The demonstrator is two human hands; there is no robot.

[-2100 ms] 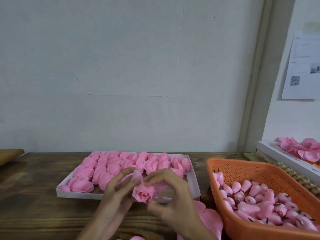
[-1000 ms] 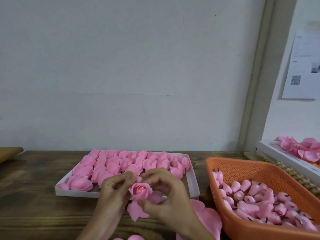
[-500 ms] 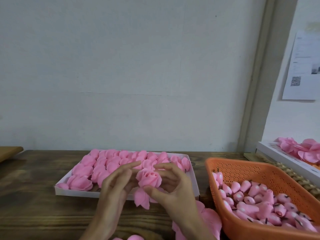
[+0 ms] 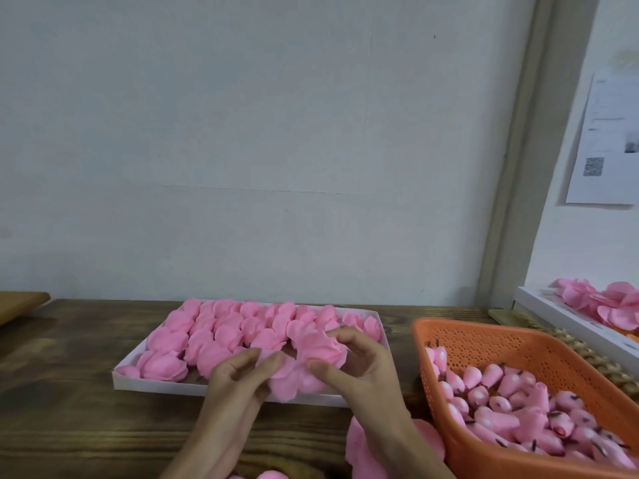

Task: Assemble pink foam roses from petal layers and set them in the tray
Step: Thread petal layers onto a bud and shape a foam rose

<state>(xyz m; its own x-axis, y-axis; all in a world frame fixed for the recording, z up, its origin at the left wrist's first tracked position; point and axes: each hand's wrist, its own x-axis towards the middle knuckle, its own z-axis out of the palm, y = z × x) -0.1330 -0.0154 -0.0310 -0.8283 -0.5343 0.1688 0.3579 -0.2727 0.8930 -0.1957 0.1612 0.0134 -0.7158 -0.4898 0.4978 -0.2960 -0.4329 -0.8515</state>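
A pink foam rose [image 4: 320, 350] sits between my hands, just above the front edge of the white tray [image 4: 138, 383]. My right hand [image 4: 359, 364] grips the rose, thumb below and fingers curled over its top. My left hand [image 4: 242, 378] pinches its loose lower petals [image 4: 287, 385] from the left. Several finished pink roses [image 4: 214, 337] fill the tray in rows.
An orange perforated basket [image 4: 484, 340] of pink rose buds stands to the right. Loose pink petal layers [image 4: 363, 451] lie on the wooden table by my right wrist. A second white tray [image 4: 553, 316] with petals sits at the far right. The wall stands close behind.
Both hands have carried the rose up and away from me, from over the table to over the tray's front edge. The rose has turned, so its centre no longer faces me.
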